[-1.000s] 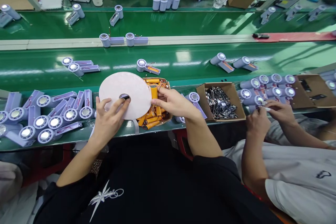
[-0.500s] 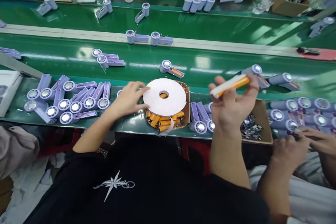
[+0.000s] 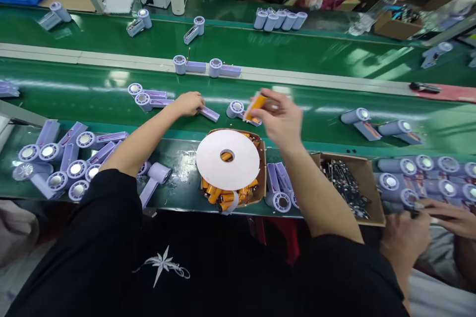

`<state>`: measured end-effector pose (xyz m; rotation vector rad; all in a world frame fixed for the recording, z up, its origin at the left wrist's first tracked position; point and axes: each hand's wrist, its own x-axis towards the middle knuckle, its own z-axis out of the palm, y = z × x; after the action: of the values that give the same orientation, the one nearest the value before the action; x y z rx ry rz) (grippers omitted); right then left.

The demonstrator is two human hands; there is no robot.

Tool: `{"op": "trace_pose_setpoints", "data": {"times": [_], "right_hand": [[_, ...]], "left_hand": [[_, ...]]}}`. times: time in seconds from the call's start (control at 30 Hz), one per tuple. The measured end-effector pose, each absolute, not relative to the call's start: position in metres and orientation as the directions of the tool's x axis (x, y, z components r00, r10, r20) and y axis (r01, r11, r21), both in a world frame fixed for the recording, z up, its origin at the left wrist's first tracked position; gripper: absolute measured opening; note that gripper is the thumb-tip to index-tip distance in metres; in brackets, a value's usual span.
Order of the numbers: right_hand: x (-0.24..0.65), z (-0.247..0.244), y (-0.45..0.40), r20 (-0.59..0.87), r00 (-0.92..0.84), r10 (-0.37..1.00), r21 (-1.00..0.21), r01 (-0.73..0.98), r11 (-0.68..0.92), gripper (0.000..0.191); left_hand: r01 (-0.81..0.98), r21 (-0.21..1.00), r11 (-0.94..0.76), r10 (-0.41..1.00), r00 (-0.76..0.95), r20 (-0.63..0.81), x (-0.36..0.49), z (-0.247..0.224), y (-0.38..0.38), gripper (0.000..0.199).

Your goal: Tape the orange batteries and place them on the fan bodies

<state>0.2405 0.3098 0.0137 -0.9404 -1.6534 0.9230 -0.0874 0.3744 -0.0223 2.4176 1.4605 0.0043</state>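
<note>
My left hand (image 3: pixel 190 104) is closed round the head end of a purple fan unit over the green belt; its handle (image 3: pixel 208 113) sticks out to the right. Between the thumb and fingers of my right hand (image 3: pixel 277 114) is an orange battery (image 3: pixel 256 105) with a white strip along it. Just beneath that battery, another purple unit (image 3: pixel 235 108) lies on the belt. Nearer my body, a white tape roll (image 3: pixel 241 158) rests on a box of orange batteries (image 3: pixel 213 193).
Purple units (image 3: pixel 76 168) crowd the bench at left. Right of my forearm stands a box of small dark parts (image 3: pixel 375 198). Another person's hands (image 3: pixel 409 230) work at the far right beside more purple units (image 3: pixel 397 165). People sit across the belt.
My left hand has left the tape roll and moved up onto the belt, taking hold of a purple unit. My right hand has brought the battery leftward, above another unit.
</note>
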Motion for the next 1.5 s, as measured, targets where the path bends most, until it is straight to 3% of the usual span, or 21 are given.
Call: {"op": "trace_pose_setpoints", "data": {"times": [0.1, 0.17, 0.33, 0.43, 0.57, 0.7, 0.77, 0.83, 0.9, 0.93, 0.97, 1.07, 1.17, 1.27, 1.37, 1.43, 1.5], "right_hand": [[0.195, -0.001, 0.362, 0.243, -0.464, 0.852, -0.851, 0.32, 0.417, 0.051], [0.172, -0.014, 0.378, 0.149, -0.562, 0.813, -0.779, 0.44, 0.447, 0.049], [0.15, -0.033, 0.382, -0.04, -0.643, 0.765, -0.417, 0.707, 0.572, 0.049], [0.147, -0.033, 0.38, -0.166, -0.665, 0.728, -0.171, 0.746, 0.643, 0.048], [0.129, -0.025, 0.382, -0.316, -0.694, 0.647, -0.054, 0.694, 0.718, 0.048], [0.136, -0.001, 0.384, -0.369, -0.685, 0.628, -0.107, 0.702, 0.704, 0.052], [0.172, 0.019, 0.368, -0.201, -0.697, 0.689, -0.264, 0.715, 0.647, 0.049], [0.226, 0.039, 0.328, 0.076, -0.603, 0.794, -0.481, 0.675, 0.559, 0.041], [0.279, 0.052, 0.268, 0.176, -0.463, 0.869, -0.659, 0.6, 0.453, 0.038], [0.298, 0.055, 0.234, 0.148, -0.437, 0.887, -0.722, 0.565, 0.399, 0.039], [0.311, 0.054, 0.201, 0.084, -0.44, 0.894, -0.777, 0.533, 0.335, 0.042], [0.305, 0.039, 0.12, -0.149, -0.46, 0.876, -0.883, 0.461, 0.092, 0.041], [0.261, 0.02, 0.077, -0.152, -0.48, 0.864, -0.922, 0.384, 0.051, 0.038], [0.233, 0.012, 0.065, -0.04, -0.621, 0.783, -0.929, 0.313, 0.2, 0.046], [0.239, 0.013, 0.076, -0.083, -0.767, 0.636, -0.885, 0.351, 0.308, 0.034], [0.252, 0.017, 0.092, -0.16, -0.64, 0.752, -0.798, 0.532, 0.283, 0.034], [0.261, 0.02, 0.111, -0.202, -0.346, 0.916, -0.625, 0.766, 0.151, 0.044]], "left_hand": [[0.867, 0.312, -0.388, 0.843, 0.471, -0.261, -0.083, -0.028, 0.396, 0.023], [0.89, 0.323, -0.321, 0.878, 0.408, -0.252, -0.084, -0.03, 0.396, 0.029], [0.919, 0.306, -0.25, 0.934, 0.312, -0.172, -0.077, -0.035, 0.386, 0.031], [0.924, 0.308, -0.228, 0.947, 0.284, -0.152, -0.066, -0.038, 0.384, 0.028], [0.931, 0.31, -0.193, 0.958, 0.248, -0.146, -0.055, -0.04, 0.388, 0.027], [0.939, 0.292, -0.181, 0.964, 0.229, -0.138, -0.046, -0.029, 0.383, 0.03], [0.911, 0.33, -0.248, 0.963, 0.268, -0.017, -0.04, -0.016, 0.357, 0.033], [0.805, 0.402, -0.436, 0.9, 0.4, 0.176, -0.036, 0.002, 0.312, 0.039], [0.585, 0.43, -0.688, 0.701, 0.689, 0.185, -0.034, 0.018, 0.256, 0.06], [0.503, 0.416, -0.758, 0.597, 0.792, 0.13, -0.033, 0.024, 0.228, 0.072], [0.506, 0.389, -0.77, 0.577, 0.812, 0.086, -0.032, 0.028, 0.204, 0.081], [0.583, 0.361, -0.728, 0.629, 0.777, 0.014, -0.029, 0.029, 0.156, 0.084], [0.652, 0.377, -0.658, 0.733, 0.669, 0.123, -0.03, 0.023, 0.137, 0.082], [0.746, 0.369, -0.554, 0.83, 0.461, 0.313, -0.042, 0.021, 0.121, 0.093], [0.8, 0.397, -0.449, 0.869, 0.29, 0.4, -0.06, 0.017, 0.102, 0.105], [0.817, 0.389, -0.426, 0.868, 0.249, 0.429, -0.067, 0.011, 0.091, 0.103], [0.832, 0.349, -0.43, 0.852, 0.247, 0.461, -0.068, 0.002, 0.084, 0.099]]}}
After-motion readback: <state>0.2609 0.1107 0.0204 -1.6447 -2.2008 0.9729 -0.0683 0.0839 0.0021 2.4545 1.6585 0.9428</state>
